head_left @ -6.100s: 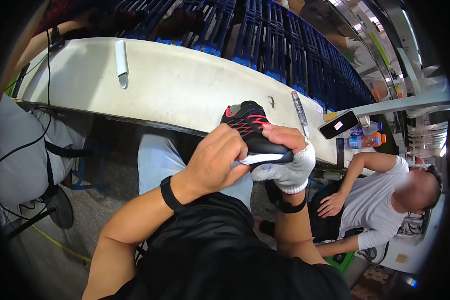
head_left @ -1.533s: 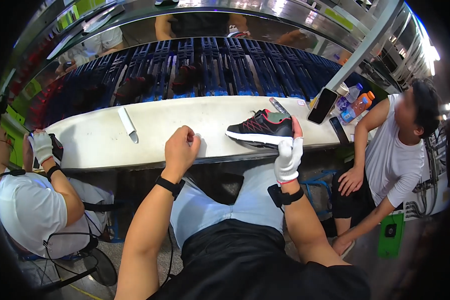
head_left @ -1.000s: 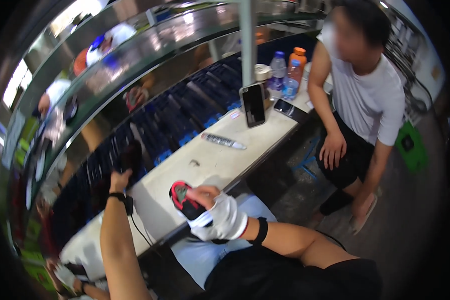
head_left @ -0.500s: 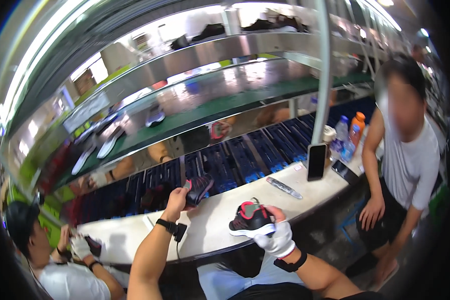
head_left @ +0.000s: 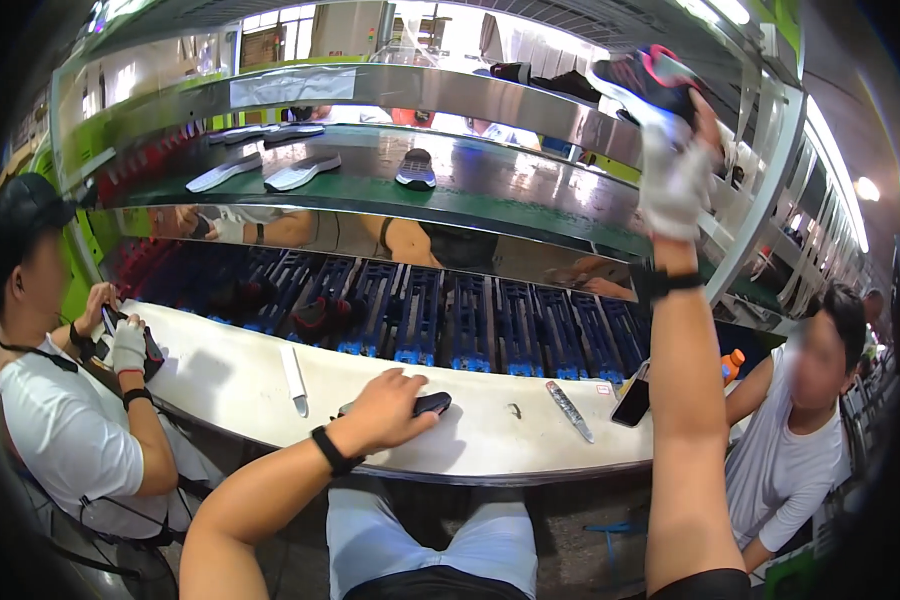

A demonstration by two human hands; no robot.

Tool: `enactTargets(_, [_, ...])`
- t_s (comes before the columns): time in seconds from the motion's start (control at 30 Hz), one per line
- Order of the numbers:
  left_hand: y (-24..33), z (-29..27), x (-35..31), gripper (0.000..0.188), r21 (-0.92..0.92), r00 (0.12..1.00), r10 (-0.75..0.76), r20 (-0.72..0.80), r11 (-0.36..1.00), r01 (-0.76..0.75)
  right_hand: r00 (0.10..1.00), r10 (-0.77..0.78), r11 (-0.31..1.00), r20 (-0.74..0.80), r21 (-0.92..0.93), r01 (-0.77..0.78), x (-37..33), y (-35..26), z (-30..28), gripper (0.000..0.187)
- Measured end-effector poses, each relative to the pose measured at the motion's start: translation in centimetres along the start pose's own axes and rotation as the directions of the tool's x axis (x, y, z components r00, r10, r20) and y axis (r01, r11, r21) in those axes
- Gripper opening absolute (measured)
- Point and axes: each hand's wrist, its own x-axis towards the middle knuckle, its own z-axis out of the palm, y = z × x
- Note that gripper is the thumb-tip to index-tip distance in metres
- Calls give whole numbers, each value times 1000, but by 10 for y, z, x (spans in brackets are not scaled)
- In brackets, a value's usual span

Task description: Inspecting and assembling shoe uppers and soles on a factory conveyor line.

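My gloved right hand [head_left: 678, 165] is raised high at the right, closed around a black sneaker [head_left: 645, 85] with a pink-red collar and white sole. The sneaker is in front of the upper metal shelf [head_left: 440, 92]. Low over the white worktop [head_left: 510, 450], my bare left hand [head_left: 390, 408] lies across a dark shoe [head_left: 433, 404], with fingers on its far side and thumb on the near side. My palm hides most of that shoe.
A white-handled tool [head_left: 294, 385], a grey patterned strip [head_left: 570, 412] and a phone [head_left: 631, 402] lie on the worktop. Behind runs a slatted blue conveyor [head_left: 470, 320] carrying a dark shoe [head_left: 322, 318]. Shoe soles [head_left: 303, 173] rest on the green belt [head_left: 530, 210]. People sit on both sides.
My right hand has lifted its sneaker from the worktop up to the shelf. My left hand has come down from the conveyor edge with its shoe onto the worktop. The view has turned.
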Motion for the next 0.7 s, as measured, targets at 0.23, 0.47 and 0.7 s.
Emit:
enactTargets(0.23, [11,29,20,57,248,957,-60,283,969,-12,343,348,925,872,-261,-275,-64,-38,115,54])
enactTargets(0.47, [55,-9,-27,54,-199,879,346,-327,885,-422,167,57,969,984,-15,-245,-131,-77,205,61])
enactTargets(0.7, [71,45,-31,48,-304,746,380,-547,741,-599,116,218,866,969,-137,-481,-131,-71,203,58])
